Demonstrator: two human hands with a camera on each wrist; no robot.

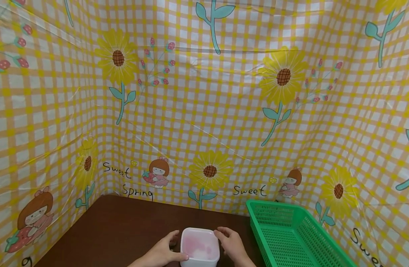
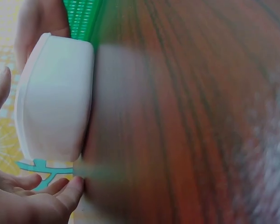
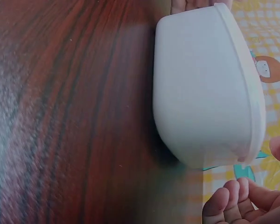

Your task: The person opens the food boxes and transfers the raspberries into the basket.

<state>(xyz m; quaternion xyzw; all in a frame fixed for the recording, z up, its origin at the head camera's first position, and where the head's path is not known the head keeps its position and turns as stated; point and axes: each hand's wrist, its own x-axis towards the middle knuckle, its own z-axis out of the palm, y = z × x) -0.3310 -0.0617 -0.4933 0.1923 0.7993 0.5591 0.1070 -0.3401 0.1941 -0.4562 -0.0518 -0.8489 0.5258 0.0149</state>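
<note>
In the head view a white square tub (image 1: 199, 247) with a pinkish patch across its top stands on the dark brown table at the front. My left hand (image 1: 162, 250) is at its left side, thumb tip at the near left corner. On the other side is my right hand (image 1: 234, 245), fingertips right at the far right corner. The left wrist view has the tub's pale side wall (image 2: 58, 98) beside my spread thumb and fingers (image 2: 60, 196). Likewise, in the right wrist view, my loosely bent fingers (image 3: 231, 198) lie just below the tub (image 3: 200, 88).
A green slatted plastic basket (image 1: 288, 233) stands on the table to the right, close to my right hand. Brown wood-grain table (image 1: 124, 222) extends to the left. A checked, flower-printed cloth (image 1: 198, 111) hangs as walls around the back and sides.
</note>
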